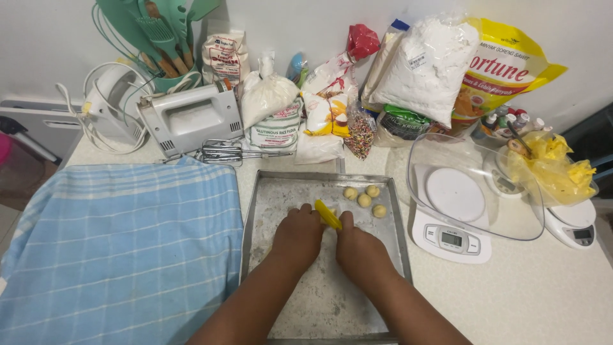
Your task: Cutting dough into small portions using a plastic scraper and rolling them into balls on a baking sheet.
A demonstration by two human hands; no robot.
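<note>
Fingers of both hands are curled down over the floured rectangular metal baking tray (258,217), meeting at a small flat yellow plastic tool (328,214). The left hand (298,233) is bunched at the tool's upper-left end, and the right hand (357,246) presses against its lower-right end. From above, whether either hand truly pinches the tool or only touches it cannot be told, since the fingertips are tucked under the knuckles.

The tray lies on a pale speckled counter (543,294) set against a white wall. A blue checked cloth (121,249) covers the counter just left of the tray, touching its edge. Behind the tray stand a white hand mixer (190,121) with its metal beaters (223,153) lying beside it, a mint-green utensil holder (163,38), and a crowd of flour and ingredient bags (421,64). To the right, a clear bowl sits on a white digital kitchen scale (451,223), with a second scale (575,227) carrying a crumpled yellow plastic wrap (555,167).

The yellow tool's long axis runs diagonally, from upper left near the left hand down to the right hand, over the middle of the tray. Four small pale-yellow dough balls (364,199) sit clustered just beyond it, toward the tray's far right corner.
</note>
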